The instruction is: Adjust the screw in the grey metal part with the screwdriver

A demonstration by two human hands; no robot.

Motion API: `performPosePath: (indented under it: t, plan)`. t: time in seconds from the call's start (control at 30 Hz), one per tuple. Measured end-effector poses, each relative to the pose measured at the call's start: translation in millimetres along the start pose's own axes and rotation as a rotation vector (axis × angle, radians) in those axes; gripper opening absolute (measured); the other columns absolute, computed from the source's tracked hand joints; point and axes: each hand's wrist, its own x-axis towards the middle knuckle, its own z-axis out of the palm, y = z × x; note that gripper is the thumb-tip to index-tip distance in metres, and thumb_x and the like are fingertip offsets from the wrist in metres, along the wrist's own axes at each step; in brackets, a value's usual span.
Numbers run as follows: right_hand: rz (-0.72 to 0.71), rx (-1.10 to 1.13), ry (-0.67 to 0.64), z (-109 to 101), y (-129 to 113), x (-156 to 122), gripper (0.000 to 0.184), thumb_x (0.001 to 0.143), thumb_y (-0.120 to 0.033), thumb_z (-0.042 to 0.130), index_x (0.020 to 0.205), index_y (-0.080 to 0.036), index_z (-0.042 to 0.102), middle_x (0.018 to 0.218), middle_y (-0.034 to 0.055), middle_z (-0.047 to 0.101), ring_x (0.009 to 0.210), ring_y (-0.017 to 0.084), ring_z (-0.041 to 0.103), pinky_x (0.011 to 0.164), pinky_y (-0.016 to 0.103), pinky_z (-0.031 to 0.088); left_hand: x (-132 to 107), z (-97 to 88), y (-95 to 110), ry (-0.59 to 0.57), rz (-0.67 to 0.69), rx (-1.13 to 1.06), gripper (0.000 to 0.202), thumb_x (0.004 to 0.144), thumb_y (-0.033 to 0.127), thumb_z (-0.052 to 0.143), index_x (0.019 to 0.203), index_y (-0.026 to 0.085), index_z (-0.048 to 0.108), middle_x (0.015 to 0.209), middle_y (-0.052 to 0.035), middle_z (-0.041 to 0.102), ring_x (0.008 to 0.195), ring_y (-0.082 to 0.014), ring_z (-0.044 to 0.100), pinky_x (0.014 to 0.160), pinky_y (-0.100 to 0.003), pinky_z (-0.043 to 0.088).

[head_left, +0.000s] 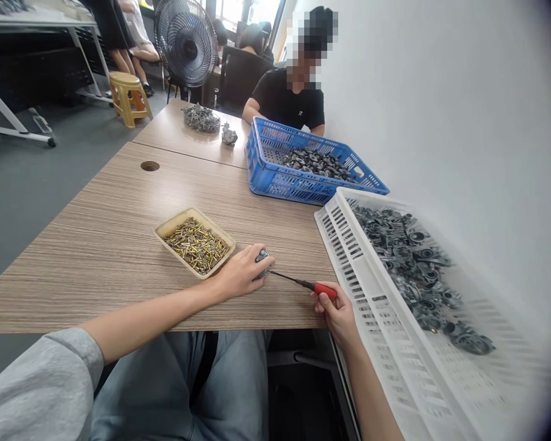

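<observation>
My left hand is closed over a small grey metal part on the table, and its fingers hide most of it. In my right hand is a screwdriver with a red and black handle. The thin dark shaft points left, and its tip meets the metal part at the side facing my right hand. Left of my left hand sits a cream plastic tub filled with small brass-coloured pieces, close to the wrist.
A white slotted crate with grey metal castings stands along the right wall. Behind it is a blue crate of dark parts, with a person seated beyond. A round tray of parts and a single casting lie farther back.
</observation>
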Motion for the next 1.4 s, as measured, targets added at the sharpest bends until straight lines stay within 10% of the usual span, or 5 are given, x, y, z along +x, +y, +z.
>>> performPosePath:
  t: [1.4]
  plan:
    - [-0.066,-0.09,-0.009,4.2,-0.1,-2.8,0.03,0.098,-0.044,0.07,0.121,-0.025,0.065,0.092,0.0032,0.071,0.06,0.014,0.055,0.06,0.03,0.05,1.6,-1.8,-3.4,0.028,-0.052,-0.169,0.05,0.084,0.019,0.065,0.133,0.024,0.059,0.142,-0.0144,0.043,0.129,-0.032,0.051,0.108,-0.044,0.05]
